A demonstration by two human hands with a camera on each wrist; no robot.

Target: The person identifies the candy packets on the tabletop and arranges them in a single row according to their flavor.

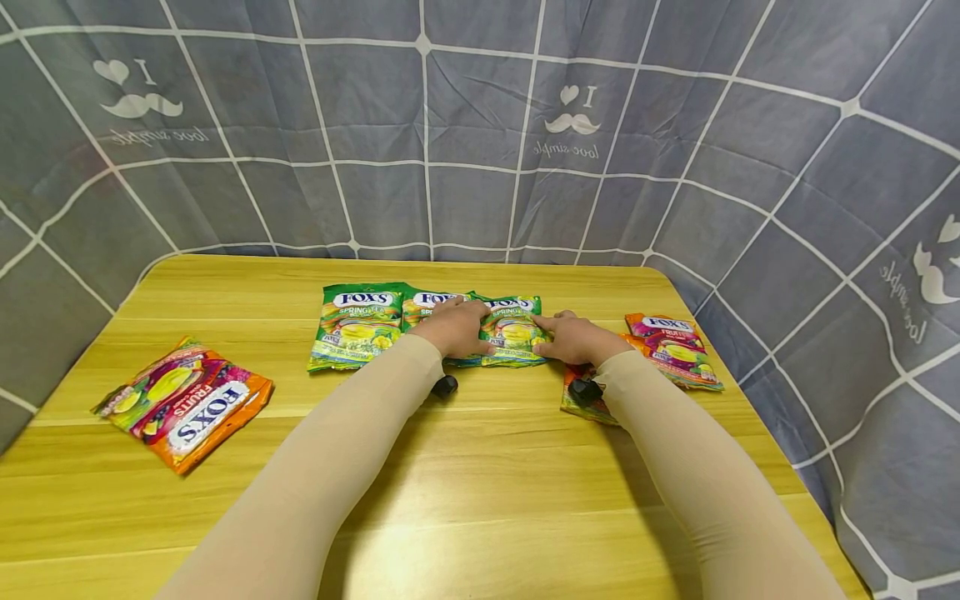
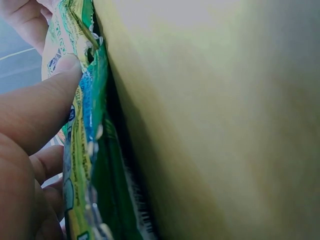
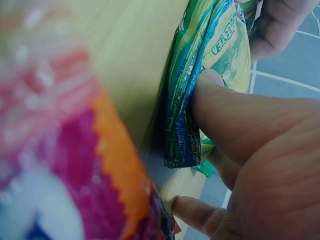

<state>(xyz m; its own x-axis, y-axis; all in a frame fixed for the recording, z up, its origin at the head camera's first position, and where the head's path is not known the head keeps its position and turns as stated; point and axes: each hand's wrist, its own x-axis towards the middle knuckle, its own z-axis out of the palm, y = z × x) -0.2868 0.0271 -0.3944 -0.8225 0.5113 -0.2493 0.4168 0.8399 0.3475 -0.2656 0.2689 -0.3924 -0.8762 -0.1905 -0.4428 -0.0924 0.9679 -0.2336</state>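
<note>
Three green Spring Tea candy bags lie side by side: a left bag (image 1: 357, 327), a middle bag (image 1: 415, 310) and a right bag (image 1: 513, 331). My left hand (image 1: 453, 329) rests over the middle and right bags, covering part of them. In the left wrist view its thumb (image 2: 47, 107) presses the lower edge of a green bag (image 2: 82, 130). At the right bag's right side is my right hand (image 1: 581, 340), its index finger and thumb touching the bag. The right wrist view shows that thumb (image 3: 225, 107) laid on the green bag (image 3: 200, 75).
Orange and purple Fruits candy bags lie on the wooden table (image 1: 450, 500). One bag (image 1: 187, 404) is at the left, turned askew. Another bag (image 1: 671, 350) is at the right, and a partly hidden bag (image 1: 592, 408) lies under my right wrist. A grey checked curtain (image 1: 480, 125) surrounds the table's back and sides.
</note>
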